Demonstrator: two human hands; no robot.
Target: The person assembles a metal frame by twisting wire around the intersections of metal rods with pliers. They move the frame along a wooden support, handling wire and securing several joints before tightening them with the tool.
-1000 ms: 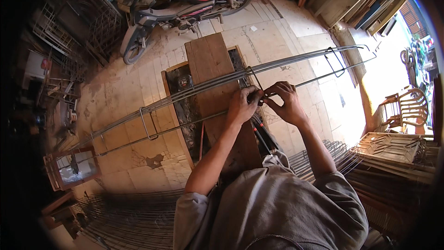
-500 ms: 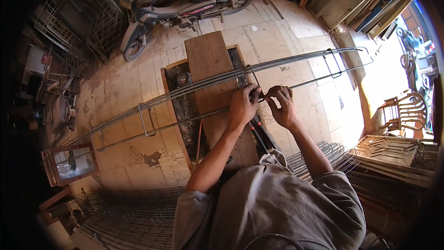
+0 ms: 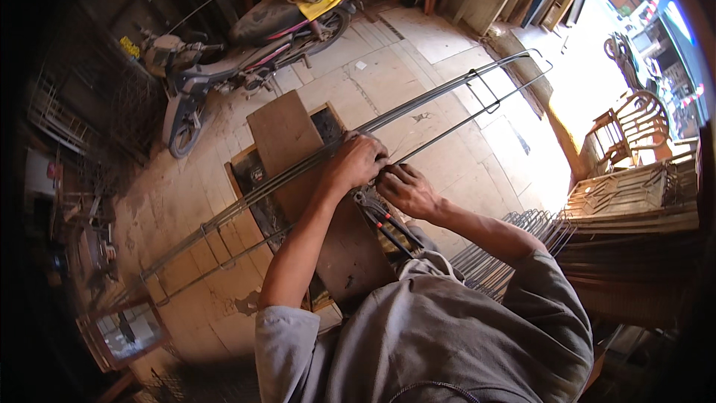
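Tiled floor (image 3: 466,172), left hand (image 3: 354,160) over rods (image 3: 418,102), right hand (image 3: 409,190) curled

a bundle of long, slim grey steel rods (image 3: 425,99) slants across a flat brown wooden plank (image 3: 280,123), rising to the right — its far right end hooked. a single thin grey steel rod (image 3: 447,134) runs apart alongside. rectangular dark bent-metal loops (image 3: 485,88) span both — one near that end, another left of the plank.

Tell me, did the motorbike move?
No, not any way: the motorbike stands in the same place beside the dark floor strip; only the view shifted.
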